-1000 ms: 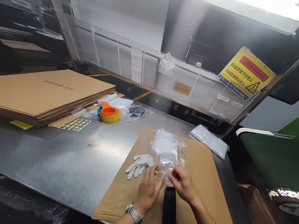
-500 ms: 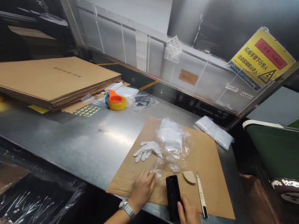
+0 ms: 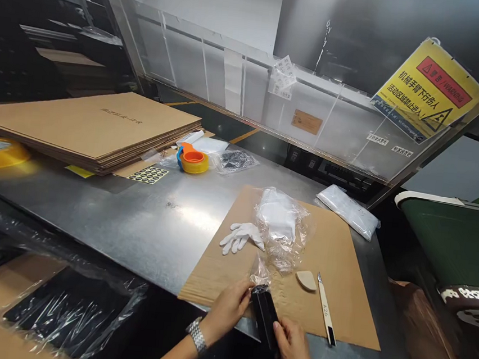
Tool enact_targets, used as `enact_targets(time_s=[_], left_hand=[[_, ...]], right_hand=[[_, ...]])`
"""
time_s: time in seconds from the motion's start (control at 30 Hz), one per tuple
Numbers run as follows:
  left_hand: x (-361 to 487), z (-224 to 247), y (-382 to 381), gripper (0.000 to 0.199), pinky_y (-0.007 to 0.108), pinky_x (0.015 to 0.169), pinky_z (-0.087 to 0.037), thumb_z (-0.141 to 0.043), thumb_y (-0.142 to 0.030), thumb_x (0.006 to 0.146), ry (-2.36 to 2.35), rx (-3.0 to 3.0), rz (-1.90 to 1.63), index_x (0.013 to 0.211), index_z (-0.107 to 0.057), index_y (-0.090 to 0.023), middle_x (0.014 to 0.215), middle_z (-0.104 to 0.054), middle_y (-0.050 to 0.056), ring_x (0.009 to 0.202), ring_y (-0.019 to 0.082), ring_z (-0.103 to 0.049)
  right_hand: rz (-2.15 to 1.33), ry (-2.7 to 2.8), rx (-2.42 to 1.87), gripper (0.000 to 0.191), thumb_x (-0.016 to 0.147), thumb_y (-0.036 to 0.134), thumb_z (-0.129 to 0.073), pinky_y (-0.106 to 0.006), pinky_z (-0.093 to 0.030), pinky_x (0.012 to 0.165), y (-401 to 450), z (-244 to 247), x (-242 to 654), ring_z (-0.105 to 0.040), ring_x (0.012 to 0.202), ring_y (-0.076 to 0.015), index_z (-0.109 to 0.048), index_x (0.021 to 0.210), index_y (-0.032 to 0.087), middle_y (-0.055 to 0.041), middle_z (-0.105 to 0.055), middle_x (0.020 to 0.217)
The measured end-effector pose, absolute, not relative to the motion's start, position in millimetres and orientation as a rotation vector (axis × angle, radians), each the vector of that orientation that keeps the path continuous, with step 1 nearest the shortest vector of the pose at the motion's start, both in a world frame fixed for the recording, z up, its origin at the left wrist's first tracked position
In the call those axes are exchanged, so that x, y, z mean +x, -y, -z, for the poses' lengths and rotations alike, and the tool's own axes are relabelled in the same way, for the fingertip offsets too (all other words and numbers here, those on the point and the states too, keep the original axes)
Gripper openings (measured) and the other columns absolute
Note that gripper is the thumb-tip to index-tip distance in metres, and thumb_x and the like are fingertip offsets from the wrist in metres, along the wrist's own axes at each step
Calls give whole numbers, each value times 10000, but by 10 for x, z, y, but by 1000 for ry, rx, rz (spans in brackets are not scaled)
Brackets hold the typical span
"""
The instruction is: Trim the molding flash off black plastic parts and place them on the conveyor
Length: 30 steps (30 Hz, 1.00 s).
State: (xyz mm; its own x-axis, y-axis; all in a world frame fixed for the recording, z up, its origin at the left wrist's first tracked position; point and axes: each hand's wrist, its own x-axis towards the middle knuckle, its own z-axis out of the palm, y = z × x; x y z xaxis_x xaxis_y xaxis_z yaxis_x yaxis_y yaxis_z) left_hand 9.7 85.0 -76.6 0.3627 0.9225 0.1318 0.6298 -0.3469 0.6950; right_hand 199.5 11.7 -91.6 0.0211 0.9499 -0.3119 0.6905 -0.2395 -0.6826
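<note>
On the metal table (image 3: 126, 214), stacked flat cardboard (image 3: 92, 123) at left, smooth brown cardboard sheet (image 3: 341, 268) at right. Crinkled clear bag (image 3: 285, 254) on the sheet, soft white material (image 3: 277, 212) inside. Long black case (image 3: 265, 317) tilted over the sheet's near edge; right hand (image 3: 295, 346) grips its near end, fingers curled. Left hand (image 3: 229, 305) pinches clear film (image 3: 261, 273) by the case's far end; half a second ago film and case are apart. White knit glove (image 3: 242, 237), slim knife (image 3: 326, 309), beige rounded wedge (image 3: 306, 281) lie nearby.
</note>
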Motion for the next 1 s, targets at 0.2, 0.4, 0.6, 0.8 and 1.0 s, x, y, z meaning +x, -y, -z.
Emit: enact_targets(time_s=[0.2,0.4,0.6,0.8,1.0], left_hand=[[291,700,-614,243,337,657,-460,-379,-165,861,-1402,2266,-678,841,-620,-188,768,-641,88,741,234,-602],[233,524,-563,273,308,624,-448,-364,-124,852,-1292,2359,-682,922,-619,-191,768,-654,83,714,217,-603],[129,225,-582,263,292,613,-441,-390,-156,830,-1282,2241,-717,849,-646,-215,725,-668,58,692,205,-613],[-168,-138,-815,251,256,567,-408,-422,-227,838,-1453,1927,-858,871,-671,-222,709,-675,19,602,153,-584],[-416,-101,-742,329,231,578,-404,-582,-393,746,-1148,928,-1348,1003,-629,-193,659,-553,-14,591,115,-487]], right_hand=[[-648,1850,-2063,361,880,441,-343,-307,-398,528,-125,819,1828,-640,586,-293,-611,918,202,-116,-635,589],[-561,1885,-1921,399,924,282,-244,-262,-435,587,-330,597,1787,-669,749,-223,-430,1259,173,-105,-694,870],[-336,2228,-2008,264,887,277,-381,-268,-294,487,-608,76,1651,-611,527,-228,-640,886,224,-83,-633,576],[-504,2541,-1551,227,849,212,-409,-233,-309,516,-980,-501,1626,-554,561,-143,-570,689,214,-13,-610,610],[-728,2442,-1097,203,873,201,-356,-237,-400,561,-1127,-711,1315,-538,606,-142,-555,835,217,-14,-589,686]])
